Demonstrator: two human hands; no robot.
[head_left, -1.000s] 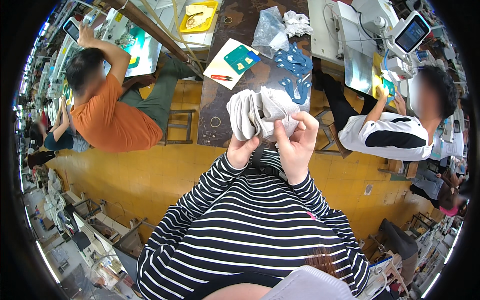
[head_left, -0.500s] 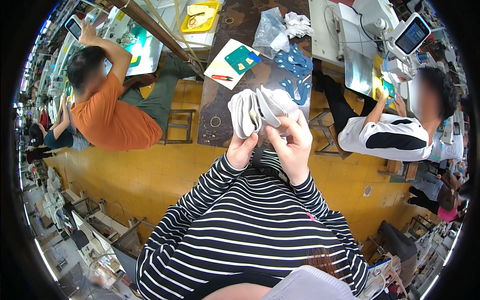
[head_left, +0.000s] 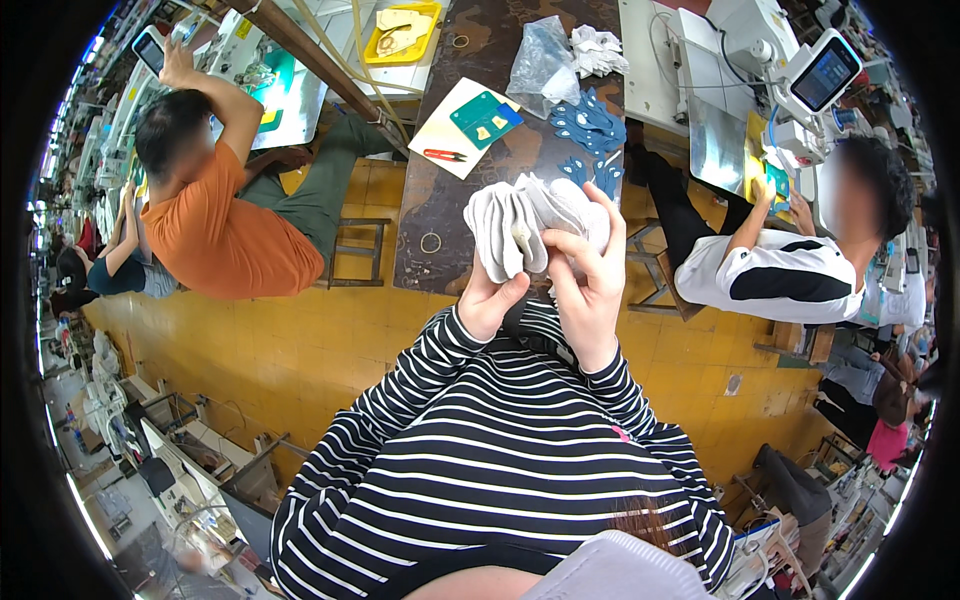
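Both my hands hold a fanned stack of light grey, curved fabric pieces (head_left: pixel 505 230) above the near edge of the dark table. My left hand (head_left: pixel 492 302) grips the left part of the stack from below, thumb at its lower edge. My right hand (head_left: pixel 588 280) is closed around the right part, with bent fingers among the layers and one finger raised along the outer side. Beyond the stack lie blue cut pieces with white spots (head_left: pixel 588 125). Red thread snips (head_left: pixel 445 155) and a green template (head_left: pixel 485 120) rest on a cream board (head_left: pixel 440 125).
A clear plastic bag (head_left: pixel 543 62) and a pile of white pieces (head_left: pixel 598 50) lie at the table's far end. A yellow tray (head_left: pixel 432 30) stands far left. Co-workers in orange (head_left: pixel 225 230) and white (head_left: pixel 770 275) sit at machines on either side, with wooden stools (head_left: pixel 360 250) near the table.
The stack has spread wider, with more layers showing on its left part. My right fingers have shifted up and over the layers, and the left thumb has moved slightly right.
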